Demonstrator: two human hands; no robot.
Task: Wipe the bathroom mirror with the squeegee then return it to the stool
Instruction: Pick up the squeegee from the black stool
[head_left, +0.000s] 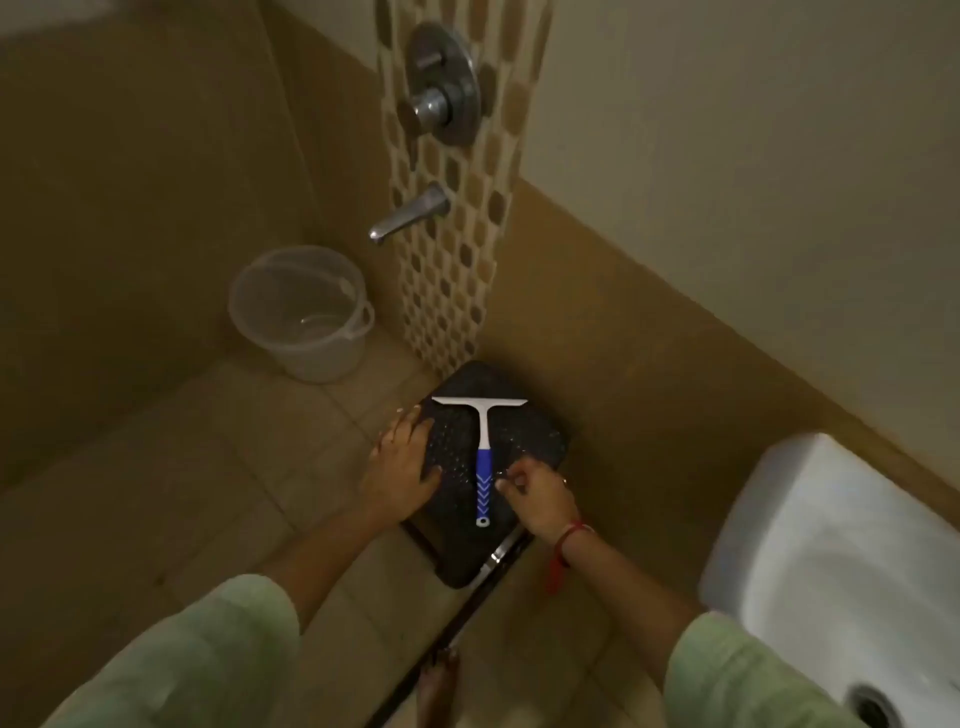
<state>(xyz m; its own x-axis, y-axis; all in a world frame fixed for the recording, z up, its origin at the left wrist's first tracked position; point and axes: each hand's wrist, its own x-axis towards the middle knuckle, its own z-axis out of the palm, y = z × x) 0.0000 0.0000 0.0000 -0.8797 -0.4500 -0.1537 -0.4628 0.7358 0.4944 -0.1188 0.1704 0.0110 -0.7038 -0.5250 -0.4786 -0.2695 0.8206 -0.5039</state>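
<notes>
The stool's (524, 441) legs are mostly hidden under its dark perforated seat, and only a thin metal bar shows below its near edge; the white basin (831, 561), right of the stool, is cut off by the frame edge, and the dim, soft picture leaves the floor by the near edge hard to read. The stool stands on a beige tiled floor (208, 493) against a tan lower wall with a mosaic strip rising behind it. One squeegee (483, 457) lies flat on the seat, white blade at the far side, blue handle pointing toward the person, held by neither hand. The left hand (402, 462) rests flat on the stool's left edge, fingers spread and holding nothing. The right hand (537, 493) is at the stool's right edge just beside the handle, fingers loosely curled, apparently not touching it. Beyond the stool to the left stands one translucent bucket (301, 312); above the stool the wall carries one spout (410, 213) and one round mixer valve (441, 88). Two pale green sleeves show, and a red thread circles the right wrist
</notes>
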